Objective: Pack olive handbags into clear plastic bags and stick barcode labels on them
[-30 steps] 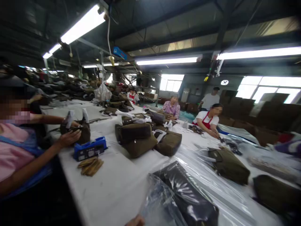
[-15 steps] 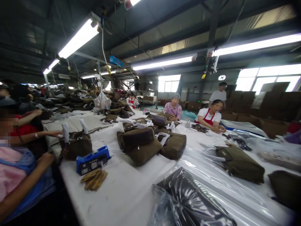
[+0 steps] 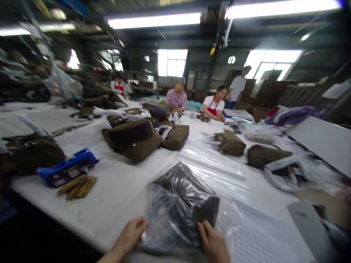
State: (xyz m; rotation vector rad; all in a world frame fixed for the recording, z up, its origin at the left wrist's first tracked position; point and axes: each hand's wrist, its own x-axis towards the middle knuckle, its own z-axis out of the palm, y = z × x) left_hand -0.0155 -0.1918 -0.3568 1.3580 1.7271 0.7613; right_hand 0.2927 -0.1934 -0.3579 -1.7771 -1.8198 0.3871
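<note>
A dark bag wrapped in a clear plastic bag [image 3: 178, 204] lies on the white table [image 3: 109, 204] right in front of me. At its near left edge my left hand [image 3: 130, 233] is closed, the fingertips pinching the loose plastic. My right hand [image 3: 214, 239] grips the near right side of the same plastic bag, thumb and fingers pressed together. Glare and creases in the film hide much of the dark bag inside. Just beyond it, flat clear plastic sheets [image 3: 214, 160] are spread over the table.
Olive handbags [image 3: 134, 142] are piled beyond. To the left are a blue box [image 3: 68, 166] and brown strips [image 3: 78, 187]. More olive bags [image 3: 230, 143] sit right, near a grey curved object [image 3: 308, 226]. Co-workers [image 3: 215, 104] work across the table.
My view has swung right and down, bringing both hands into sight on the plastic bag. The co-worker at the left has left the view. The standing person appears turned sideways.
</note>
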